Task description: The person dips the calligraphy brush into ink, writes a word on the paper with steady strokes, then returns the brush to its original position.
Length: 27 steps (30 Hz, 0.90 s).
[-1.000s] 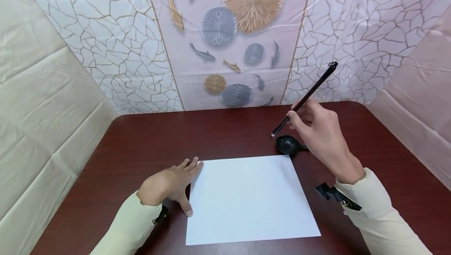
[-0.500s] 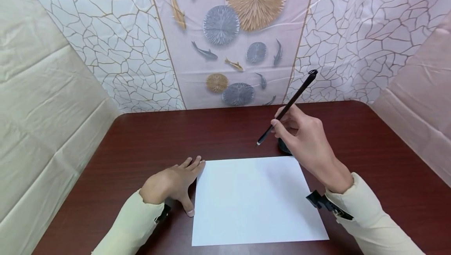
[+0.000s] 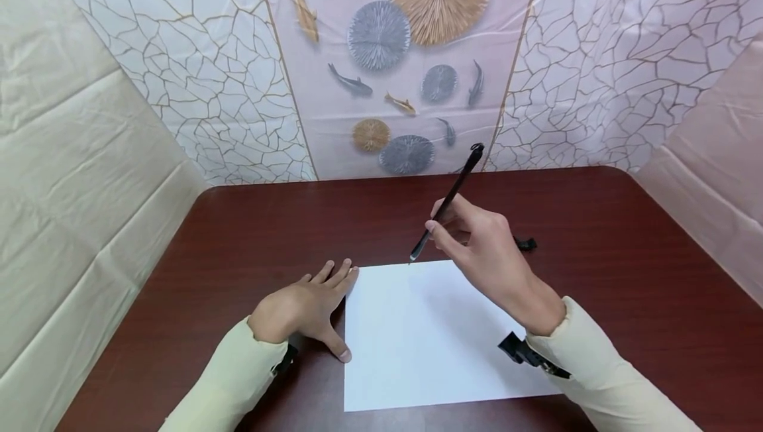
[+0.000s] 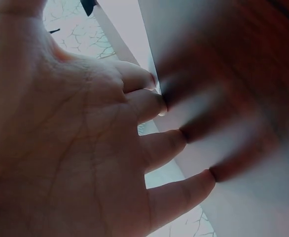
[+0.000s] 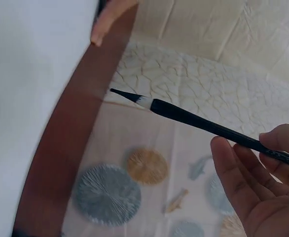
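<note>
Sleeves, cream, both forearms (image 3: 614, 379), black mount (image 3: 533, 356) at right wrist. White paper sheet (image 3: 405, 352) flat on reddish-brown table (image 3: 268, 226). Left hand (image 3: 306, 306) flat, fingers spread, thumb and a fingertip at sheet's left edge, gripping nothing. Right hand (image 3: 485, 253) above sheet, pinching black calligraphy brush (image 5: 194, 121) mid-shaft between thumb and fingers; white band, dark pointed tip. Brush tilted, tip downward near sheet's far edge in head view; right wrist view shows tip outlined against table and backdrop. Black handle-like piece (image 3: 526, 244) beyond right hand, remainder hidden. Behind table: backdrop cloth (image 3: 334, 107), fish and round motifs, gold crackle side panels.
</note>
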Motion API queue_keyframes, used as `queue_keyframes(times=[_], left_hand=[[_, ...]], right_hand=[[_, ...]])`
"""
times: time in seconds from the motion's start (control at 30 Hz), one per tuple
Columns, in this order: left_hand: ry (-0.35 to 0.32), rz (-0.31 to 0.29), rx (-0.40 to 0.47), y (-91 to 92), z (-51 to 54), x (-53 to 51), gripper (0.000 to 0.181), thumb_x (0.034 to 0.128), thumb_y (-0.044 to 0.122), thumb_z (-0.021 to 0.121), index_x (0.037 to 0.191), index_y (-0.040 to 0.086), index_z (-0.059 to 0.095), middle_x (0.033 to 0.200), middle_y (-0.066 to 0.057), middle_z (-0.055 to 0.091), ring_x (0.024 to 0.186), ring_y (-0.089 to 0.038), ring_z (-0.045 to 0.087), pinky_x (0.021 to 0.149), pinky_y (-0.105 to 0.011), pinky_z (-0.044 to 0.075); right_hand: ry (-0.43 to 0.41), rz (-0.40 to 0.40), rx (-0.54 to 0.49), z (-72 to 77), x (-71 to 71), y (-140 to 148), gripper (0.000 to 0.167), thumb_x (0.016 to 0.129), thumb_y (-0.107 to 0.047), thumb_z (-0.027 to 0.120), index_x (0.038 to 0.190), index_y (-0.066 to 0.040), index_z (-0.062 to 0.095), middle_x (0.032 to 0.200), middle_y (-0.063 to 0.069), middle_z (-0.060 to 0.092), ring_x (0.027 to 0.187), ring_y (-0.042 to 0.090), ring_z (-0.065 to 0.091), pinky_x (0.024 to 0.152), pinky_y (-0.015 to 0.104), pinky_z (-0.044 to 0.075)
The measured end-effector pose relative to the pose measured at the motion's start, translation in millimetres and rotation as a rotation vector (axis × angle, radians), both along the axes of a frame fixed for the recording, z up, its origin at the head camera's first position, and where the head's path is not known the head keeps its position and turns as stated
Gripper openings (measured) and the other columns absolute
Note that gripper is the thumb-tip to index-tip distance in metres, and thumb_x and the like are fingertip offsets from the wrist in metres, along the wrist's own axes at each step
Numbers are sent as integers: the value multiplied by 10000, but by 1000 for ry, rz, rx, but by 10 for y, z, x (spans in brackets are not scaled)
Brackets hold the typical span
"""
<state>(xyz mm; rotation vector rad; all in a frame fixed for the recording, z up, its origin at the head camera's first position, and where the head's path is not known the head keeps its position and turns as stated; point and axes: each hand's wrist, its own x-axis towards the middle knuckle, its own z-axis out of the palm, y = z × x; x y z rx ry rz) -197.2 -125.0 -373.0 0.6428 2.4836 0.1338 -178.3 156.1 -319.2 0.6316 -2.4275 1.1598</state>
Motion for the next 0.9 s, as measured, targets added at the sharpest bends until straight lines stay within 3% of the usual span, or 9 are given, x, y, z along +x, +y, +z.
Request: queue_keyframes(times=[0.43, 0.7, 0.9], left_hand=[[16, -15, -5, 78, -3, -55, 1393, 733, 664, 891, 1720, 177, 37, 1784, -32, -61, 1638, -339, -47, 1271, -642, 118], [6, 0, -10, 69, -27, -35, 1404, 729, 659, 897, 1719, 171, 30, 1786, -40, -59, 1635, -359, -54, 1270, -645, 113], [35, 18, 3, 68, -91, -15, 1354, 749, 711, 849, 1718, 158, 83, 1787, -44, 9, 1637, -366, 0, 1265, -648, 137]], right_hand=[[23, 70, -6, -242, -80, -194, 172, 978, -23, 745, 1113, -59, 645, 934, 50, 755, 805, 94, 761, 754, 272, 626], [34, 100, -25, -367, -84, -251, 163, 988, -9, 725, 1120, -68, 649, 985, 52, 746, 875, 123, 758, 787, 262, 620], [43, 94, -39, -452, -82, -256, 151, 986, -10, 724, 1098, -84, 656, 992, 39, 749, 889, 115, 758, 811, 268, 620]])
